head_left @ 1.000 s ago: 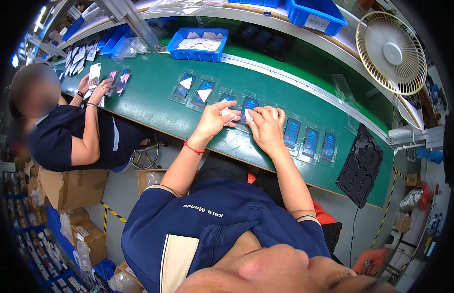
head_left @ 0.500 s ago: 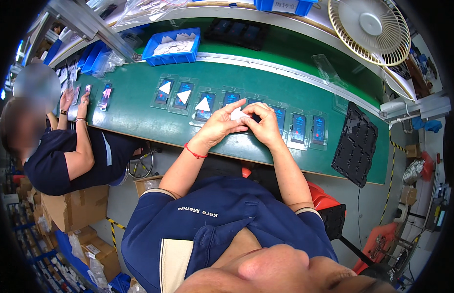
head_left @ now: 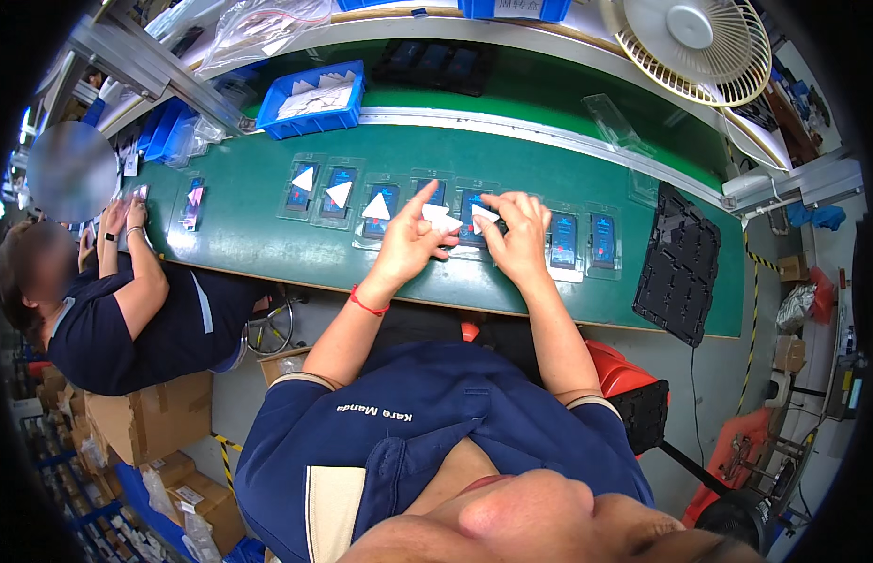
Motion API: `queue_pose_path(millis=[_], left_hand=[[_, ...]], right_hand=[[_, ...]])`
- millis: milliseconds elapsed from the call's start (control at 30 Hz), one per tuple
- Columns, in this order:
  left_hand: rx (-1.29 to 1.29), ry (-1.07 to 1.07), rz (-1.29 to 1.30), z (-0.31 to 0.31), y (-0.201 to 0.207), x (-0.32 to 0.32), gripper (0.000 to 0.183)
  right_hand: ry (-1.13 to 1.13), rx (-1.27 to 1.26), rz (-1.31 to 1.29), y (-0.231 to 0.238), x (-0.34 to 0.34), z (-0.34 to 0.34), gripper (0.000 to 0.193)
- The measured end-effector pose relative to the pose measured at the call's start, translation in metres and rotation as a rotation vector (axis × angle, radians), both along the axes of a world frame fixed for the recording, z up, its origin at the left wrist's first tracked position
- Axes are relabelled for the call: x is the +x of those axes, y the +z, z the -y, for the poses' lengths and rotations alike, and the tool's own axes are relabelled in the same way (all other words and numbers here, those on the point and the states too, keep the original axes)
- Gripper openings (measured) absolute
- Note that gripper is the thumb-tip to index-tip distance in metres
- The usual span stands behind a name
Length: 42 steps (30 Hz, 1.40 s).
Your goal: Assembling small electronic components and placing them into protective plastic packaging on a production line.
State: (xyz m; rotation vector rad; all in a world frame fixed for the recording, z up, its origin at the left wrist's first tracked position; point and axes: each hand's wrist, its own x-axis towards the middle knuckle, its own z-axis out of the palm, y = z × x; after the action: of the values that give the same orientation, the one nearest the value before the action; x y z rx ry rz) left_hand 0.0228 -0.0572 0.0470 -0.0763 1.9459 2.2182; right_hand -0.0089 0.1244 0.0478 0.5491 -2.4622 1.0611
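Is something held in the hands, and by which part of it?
Left hand: white pieces, grip place unclear. Right hand: a white triangle, apparently held at its edge.

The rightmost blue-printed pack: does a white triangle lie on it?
No, this blue-printed pack shows its whole front, with nothing white over it.

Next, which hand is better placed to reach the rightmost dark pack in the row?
Right, most likely: the right hand is nearer the rightmost dark pack and touches one white triangle. The left hand sits farther left, holding other white pieces.
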Motion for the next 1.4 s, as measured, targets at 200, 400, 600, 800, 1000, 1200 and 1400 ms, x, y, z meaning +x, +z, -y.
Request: queue_pose_path(millis=[200,400,600,800,1000,1200,1400], left_hand=[[-0.275,-0.292,-0.399,-0.023,0.003,-0.002,0.067],[-0.885,0.211,-0.777,0.071,0.033,-0.079,0.031],[-1.390,0.373,-0.461,0.192,0.033,-0.196,0.028],[-1.491,0.102,-0.362,0.236,-0.004,-0.252,0.029],[-1.484,0.138,-0.289,0.230,0.004,-0.252,0.019],[-1.328,0.389,-0.402,0.232,0.017,-0.233,0.016],[-0.288,0.529,-0.208,0.200,0.038,-0.194,0.018]], right_hand=[[0.255,-0.262,0.183,-0.003,0.013,-0.015,0.009],[-0.068,0.282,-0.286,-0.010,0.026,-0.059,0.017],[-0.027,0.370,-0.185,-0.015,0.040,-0.058,0.033],[-0.008,0.333,-0.184,-0.019,0.037,-0.056,0.032],[-0.016,0.301,-0.143,-0.020,0.034,-0.056,0.030],[-0.020,0.284,-0.168,-0.017,0.034,-0.055,0.029],[-0.085,0.186,-0.195,-0.013,0.037,-0.057,0.032]])
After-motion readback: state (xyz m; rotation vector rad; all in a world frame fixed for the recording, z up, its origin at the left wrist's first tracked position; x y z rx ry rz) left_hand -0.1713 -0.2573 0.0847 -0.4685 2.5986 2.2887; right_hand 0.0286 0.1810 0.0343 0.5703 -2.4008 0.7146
